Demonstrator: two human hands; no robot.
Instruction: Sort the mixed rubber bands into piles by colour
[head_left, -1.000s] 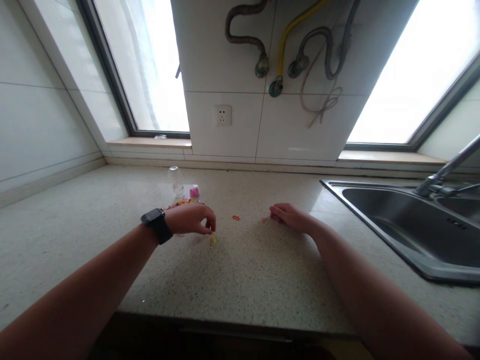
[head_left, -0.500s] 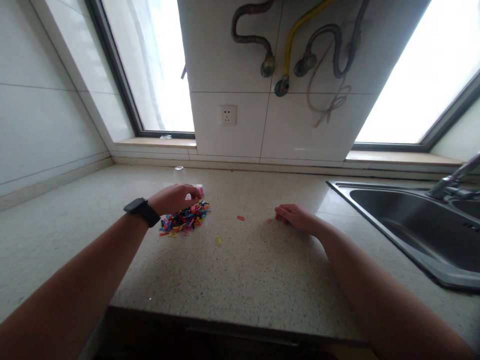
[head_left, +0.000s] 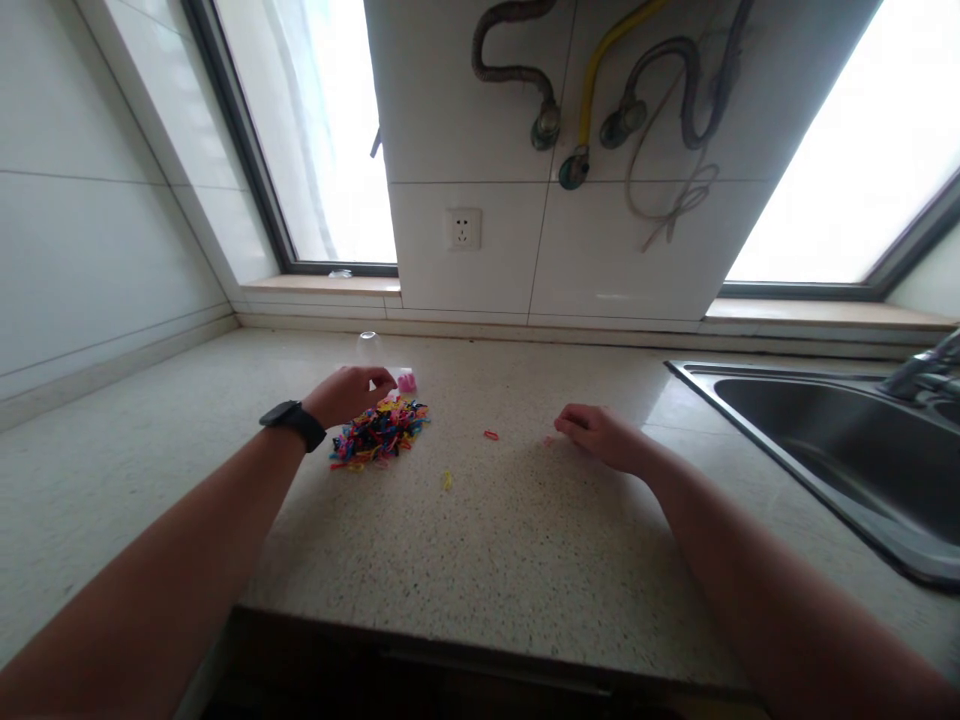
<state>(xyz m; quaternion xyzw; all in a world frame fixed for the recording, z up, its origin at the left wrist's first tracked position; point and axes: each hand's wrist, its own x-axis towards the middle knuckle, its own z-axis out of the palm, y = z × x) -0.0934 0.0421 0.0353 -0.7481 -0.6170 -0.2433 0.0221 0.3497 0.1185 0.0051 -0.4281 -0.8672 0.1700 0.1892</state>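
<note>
- Left hand [head_left: 349,393], w/ black smartwatch [head_left: 292,421] on the wrist, sits at the far-left edge of the pile of coloured rubber bands [head_left: 381,432]; fingers curled in toward the thumb near a small clear bottle [head_left: 367,346]. Can't tell if anything is pinched between them.
- Pile lies at abt 4 o'clock from that hand, just beside it, its near edge touching or almost touching the fingertips; exact contact unclear.
- Clear bottle stands at 12 o'clock from the left hand, partly hidden behind it. Pink cap [head_left: 406,381] rests at 3 o'clock from the fingers, just beyond the pile's far edge.
- Loose yellow band [head_left: 447,481] lies alone on the speckled countertop [head_left: 487,560], at abt 5 o'clock from the pile, apart from both hands.
- Loose red band [head_left: 491,435] lies btwn the pile and the right hand, nearer the middle.
- Right hand [head_left: 600,434] rests palm-down on the counter, fingers loosely curled, closed on nothing visible; a tiny pink band [head_left: 548,440] sits at its fingertips, at 9 o'clock.
- Steel sink [head_left: 825,440] at far right, well apart from the hands; wall socket [head_left: 463,229] on the tiles at 12 o'clock.
</note>
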